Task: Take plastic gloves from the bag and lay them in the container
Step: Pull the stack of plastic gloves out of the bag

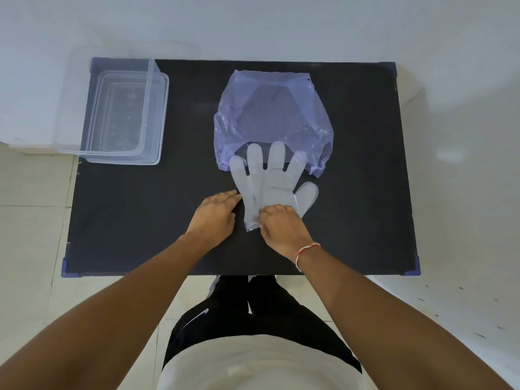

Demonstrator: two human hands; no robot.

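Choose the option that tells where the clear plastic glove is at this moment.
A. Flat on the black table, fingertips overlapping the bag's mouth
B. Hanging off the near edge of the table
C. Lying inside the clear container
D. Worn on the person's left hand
A: the glove lies flat on the black table, its fingertips over the mouth of the purple bag, while the container at the far left holds no glove.

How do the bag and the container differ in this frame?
The bag is purple-tinted, soft and crinkled; the container is clear, rigid and box-shaped. The bag lies flat mid-table with the glove fingers overlapping its mouth; the container stands at the table's far left corner and looks empty. Both are see-through plastic.
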